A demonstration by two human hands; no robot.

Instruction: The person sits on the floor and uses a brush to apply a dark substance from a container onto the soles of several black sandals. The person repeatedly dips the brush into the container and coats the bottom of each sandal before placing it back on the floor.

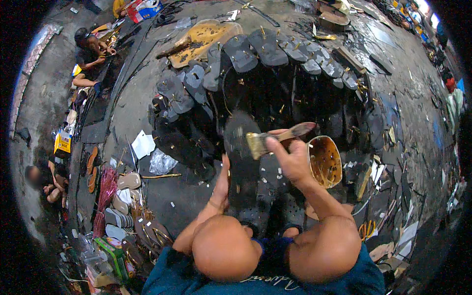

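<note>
From the head camera, you look down past your two bent knees (226, 248) to the work in front of you. Your right hand (293, 160) is closed around a flat brush (275, 135), its thumb and fingers gripping the handle; the pale bristles point left and the reddish handle end points up to the right. Your left hand (220, 189) has its fingers stretched out and close together along the left edge of a dark, long sole (241, 142); you cannot tell from here whether they grip it or only steady it. That sole stands lengthwise between your hands, partly blurred, and the bristles overlap its right side; whether they touch it is unclear.

Just right of your right hand is an open container (324, 148), its inside coated with amber-brown stuff. Beyond your hands, grey sole pieces (241, 53) lie in a curved row, many with small yellowish bits sticking up. Farther out lies a stained tan board (211, 42). To your left are a clear plastic bag (162, 161), white paper (143, 144) and a bundle of pinkish-red strands (104, 196); yellow-handled scissors (367, 230) lie to your right. At upper left, a co-worker (91, 49) sits.
</note>
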